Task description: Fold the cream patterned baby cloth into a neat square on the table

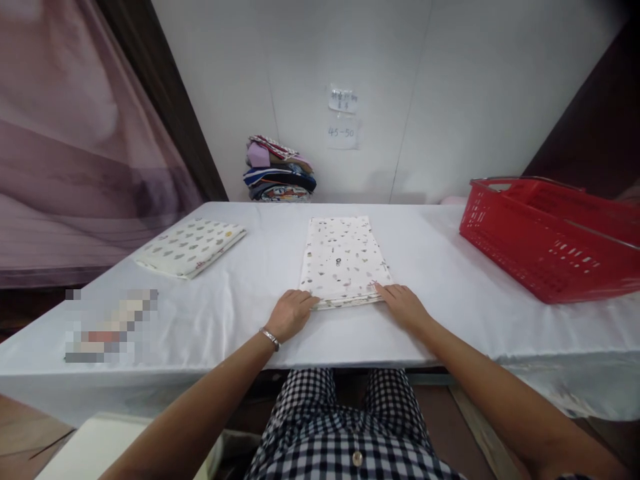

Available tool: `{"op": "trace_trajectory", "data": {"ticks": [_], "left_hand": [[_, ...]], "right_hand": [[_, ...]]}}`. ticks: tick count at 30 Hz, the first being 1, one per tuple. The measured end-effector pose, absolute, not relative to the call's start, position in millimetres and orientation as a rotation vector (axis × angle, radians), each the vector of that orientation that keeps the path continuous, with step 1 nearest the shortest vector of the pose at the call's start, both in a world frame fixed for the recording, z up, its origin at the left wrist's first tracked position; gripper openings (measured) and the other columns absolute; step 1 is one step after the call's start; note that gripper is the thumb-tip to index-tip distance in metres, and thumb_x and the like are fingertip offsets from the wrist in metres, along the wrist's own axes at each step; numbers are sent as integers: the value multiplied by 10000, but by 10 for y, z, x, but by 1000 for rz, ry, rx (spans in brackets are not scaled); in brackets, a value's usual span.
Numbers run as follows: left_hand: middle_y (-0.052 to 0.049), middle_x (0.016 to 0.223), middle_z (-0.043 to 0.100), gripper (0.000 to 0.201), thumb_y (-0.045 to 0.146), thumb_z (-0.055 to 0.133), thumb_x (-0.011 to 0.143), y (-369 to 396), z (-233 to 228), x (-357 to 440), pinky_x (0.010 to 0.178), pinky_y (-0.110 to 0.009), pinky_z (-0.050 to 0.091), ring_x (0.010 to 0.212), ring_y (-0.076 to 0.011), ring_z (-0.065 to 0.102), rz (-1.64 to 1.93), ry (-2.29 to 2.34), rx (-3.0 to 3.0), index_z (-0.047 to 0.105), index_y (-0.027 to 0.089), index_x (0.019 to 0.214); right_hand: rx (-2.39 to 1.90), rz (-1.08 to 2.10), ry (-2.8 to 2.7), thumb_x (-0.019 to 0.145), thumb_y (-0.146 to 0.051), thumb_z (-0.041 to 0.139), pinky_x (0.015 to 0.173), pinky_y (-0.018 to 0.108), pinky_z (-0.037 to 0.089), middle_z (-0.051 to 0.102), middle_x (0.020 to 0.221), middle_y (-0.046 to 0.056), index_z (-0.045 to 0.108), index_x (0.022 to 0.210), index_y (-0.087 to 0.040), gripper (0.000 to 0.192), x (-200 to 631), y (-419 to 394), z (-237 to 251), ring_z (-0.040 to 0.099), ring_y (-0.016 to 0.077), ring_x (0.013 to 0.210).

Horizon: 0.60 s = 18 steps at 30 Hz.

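Hands sit at the near end of a folded cloth [345, 261] with little prints on it. That cloth lies flat in the middle of the bench [450, 267], right in front of the person. Its long way runs straight away from the person, toward the wall. The left hand [291, 313] is on the near left corner, with its fingers curled down onto the edge. The right hand [403, 305] is on the near right corner, with its fingers lying flat and pointing at the edge. Both hands touch the cloth, one on each side, about as near as each other. I cannot tell if they pinch it or only press on it.

One more folded cloth [191, 247], with a spotty print, lies off to the left, well apart from the hands. One red basket [545, 233] stands at the right end of the bench. One pile of folded clothes [280, 170] sits at the far edge, against the wall. Two paper notes [343, 117] are stuck on the wall above it.
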State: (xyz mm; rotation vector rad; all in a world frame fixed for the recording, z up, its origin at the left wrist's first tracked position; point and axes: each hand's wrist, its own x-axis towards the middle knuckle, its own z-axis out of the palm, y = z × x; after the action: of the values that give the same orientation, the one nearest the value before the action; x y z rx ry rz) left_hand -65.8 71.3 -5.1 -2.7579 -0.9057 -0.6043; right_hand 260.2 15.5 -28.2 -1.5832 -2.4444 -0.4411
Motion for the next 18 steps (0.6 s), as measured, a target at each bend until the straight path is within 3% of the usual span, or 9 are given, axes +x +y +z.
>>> {"op": "trace_trajectory", "data": {"ticks": [7,18], "left_hand": [[-40,882,656,303,52,471,739,741,-12,-712,747,-335,444,809,-180,575,-717,-881,-2718,613,186,971],[-53,899,646,236,115,486,774,627,-16,-713,752,-356,475,856,-192,582,-656,-1042,-2849,619,198,949]], "right_hand": [[-1417,-466,-2360,825,-48,378,805,339,412,615,1046,104,555,1096,-143,337,2691,109,-305,549,198,914],[-1357,-429,-2321,833,-93,447,810,345,426,625,1032,87,601,1040,-164,268,2616,43,-429,545,198,924]]}}
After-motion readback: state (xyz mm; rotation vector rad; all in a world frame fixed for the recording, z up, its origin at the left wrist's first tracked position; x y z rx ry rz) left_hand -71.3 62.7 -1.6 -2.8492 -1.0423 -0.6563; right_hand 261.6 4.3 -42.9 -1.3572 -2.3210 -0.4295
